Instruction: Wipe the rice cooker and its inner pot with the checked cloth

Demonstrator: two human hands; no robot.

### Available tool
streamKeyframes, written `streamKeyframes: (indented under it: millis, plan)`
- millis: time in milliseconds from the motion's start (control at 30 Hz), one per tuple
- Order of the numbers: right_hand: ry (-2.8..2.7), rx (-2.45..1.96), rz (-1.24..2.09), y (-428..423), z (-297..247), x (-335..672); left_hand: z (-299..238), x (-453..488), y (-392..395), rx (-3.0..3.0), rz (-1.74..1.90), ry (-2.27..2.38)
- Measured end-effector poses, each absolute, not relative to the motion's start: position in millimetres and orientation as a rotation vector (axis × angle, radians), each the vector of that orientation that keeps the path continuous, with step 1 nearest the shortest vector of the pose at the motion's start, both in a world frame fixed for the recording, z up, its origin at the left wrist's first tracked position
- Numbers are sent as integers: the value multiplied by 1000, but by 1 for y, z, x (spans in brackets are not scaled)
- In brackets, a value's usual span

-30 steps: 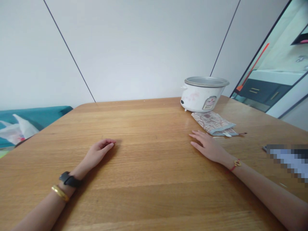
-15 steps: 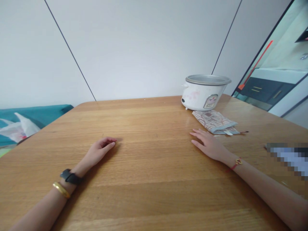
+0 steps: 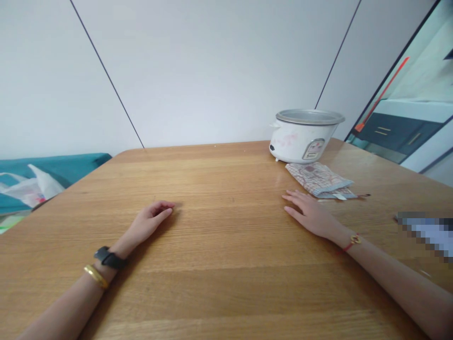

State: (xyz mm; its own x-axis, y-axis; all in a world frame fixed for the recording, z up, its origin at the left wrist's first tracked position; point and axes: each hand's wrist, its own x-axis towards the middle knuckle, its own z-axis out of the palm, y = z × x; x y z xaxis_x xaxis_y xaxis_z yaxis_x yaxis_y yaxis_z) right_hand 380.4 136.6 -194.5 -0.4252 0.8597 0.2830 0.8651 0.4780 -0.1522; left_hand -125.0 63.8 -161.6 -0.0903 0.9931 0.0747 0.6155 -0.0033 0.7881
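Observation:
My left hand (image 3: 150, 222) rests on its side on the wooden table (image 3: 219, 255), fingers loosely curled and the thumb a little apart from them. Nothing is held in it. Palm down on the same tabletop, my right hand (image 3: 311, 215) is open with its fingers spread, and it is empty too. Just beyond it lies a folded checked cloth (image 3: 316, 178) with a blue-grey border and a small white tag. Behind the cloth stands a white rice cooker (image 3: 295, 140) without a lid, its grey rim facing up.
A pixelated flat object (image 3: 426, 231) lies at the table's right side. A pale wall (image 3: 212, 71) rises behind the table. On the left, a white plastic bag (image 3: 33, 189) sits on a teal seat (image 3: 79, 165). Beyond a doorway at right is a red-handled broom (image 3: 384, 92).
The whole view has shifted slightly, so everything appears a little further right. Both hands keep their places and poses on the table.

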Motion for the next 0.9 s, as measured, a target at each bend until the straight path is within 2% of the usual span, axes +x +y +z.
streamKeyframes:
  millis: [900]
  plan:
    - [-2394, -1458, -21, 136, -196, 382, -166, -129, 63, 1735, 925, 1731]
